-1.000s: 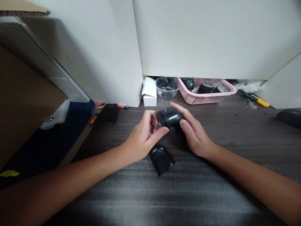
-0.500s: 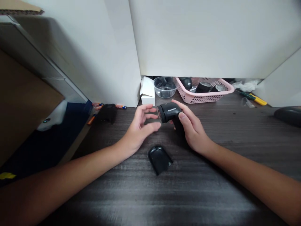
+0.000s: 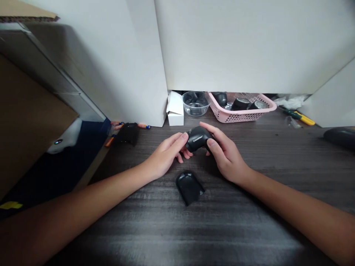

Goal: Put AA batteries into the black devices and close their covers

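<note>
Hands: together, both closed around a black handheld device [image 3: 198, 138], held near the middle of the desk [image 3: 249, 221]; from this view, I can't quite tell whether it touches the desk.
Right hand [image 3: 226, 155]: wraps the device from the right, thumb on the near side, apparently taking its weight.
Left hand [image 3: 163, 155]: comes in low from the left, fingertips [image 3: 184, 136] against the front end, steadying it.
Nearer the desk's front edge: a black rounded cover [image 3: 189, 188] lies just below the hands.
Far edge: a white box [image 3: 175, 119], a clear bowl [image 3: 204, 107] and a pink basket [image 3: 238, 119] holding dark cylinders [image 3: 240, 104].
</note>
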Demonstrator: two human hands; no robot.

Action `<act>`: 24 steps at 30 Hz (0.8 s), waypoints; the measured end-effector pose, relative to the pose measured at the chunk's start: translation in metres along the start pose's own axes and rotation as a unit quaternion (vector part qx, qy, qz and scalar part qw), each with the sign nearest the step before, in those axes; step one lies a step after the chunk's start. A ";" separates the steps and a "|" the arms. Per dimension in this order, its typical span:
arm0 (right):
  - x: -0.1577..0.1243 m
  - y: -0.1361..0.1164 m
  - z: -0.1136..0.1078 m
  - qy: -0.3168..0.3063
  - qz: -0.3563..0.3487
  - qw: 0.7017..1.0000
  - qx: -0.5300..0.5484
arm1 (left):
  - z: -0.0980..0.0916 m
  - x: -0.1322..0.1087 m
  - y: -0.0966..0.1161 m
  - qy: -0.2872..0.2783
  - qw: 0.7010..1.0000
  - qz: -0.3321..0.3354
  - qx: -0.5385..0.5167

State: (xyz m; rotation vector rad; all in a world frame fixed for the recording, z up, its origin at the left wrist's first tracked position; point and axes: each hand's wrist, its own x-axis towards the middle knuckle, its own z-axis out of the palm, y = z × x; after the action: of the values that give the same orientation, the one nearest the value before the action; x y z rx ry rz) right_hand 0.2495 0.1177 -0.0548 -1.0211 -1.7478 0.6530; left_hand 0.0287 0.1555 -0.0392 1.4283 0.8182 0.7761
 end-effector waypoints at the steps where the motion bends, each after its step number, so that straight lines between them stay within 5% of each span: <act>1: 0.000 0.000 0.000 -0.001 0.001 1.000 0.000 | 0.000 -0.001 -0.001 0.000 1.000 0.014 0.012; 5: 0.000 0.000 -0.001 0.012 0.018 1.000 0.007 | 0.001 -0.003 -0.002 0.056 0.994 0.080 0.046; 10: 0.000 0.000 0.000 0.010 0.027 0.999 0.023 | -0.001 -0.001 -0.005 0.010 0.998 0.047 0.037; 14: 0.000 0.000 0.000 0.007 0.036 0.999 0.025 | -0.001 -0.002 -0.006 0.059 0.992 0.079 0.084; 19: 0.000 0.000 0.000 0.001 0.010 1.000 0.019 | -0.003 -0.002 -0.003 0.015 0.993 0.064 0.100; 24: 0.001 0.000 -0.001 0.002 0.008 1.000 0.010 | -0.005 -0.005 0.003 0.052 0.979 0.072 0.186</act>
State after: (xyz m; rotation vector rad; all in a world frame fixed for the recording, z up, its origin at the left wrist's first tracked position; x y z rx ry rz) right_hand 0.2504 0.1181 -0.0536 -1.0235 -1.7279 0.6780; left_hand 0.0216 0.1541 -0.0356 1.8072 0.9850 0.8436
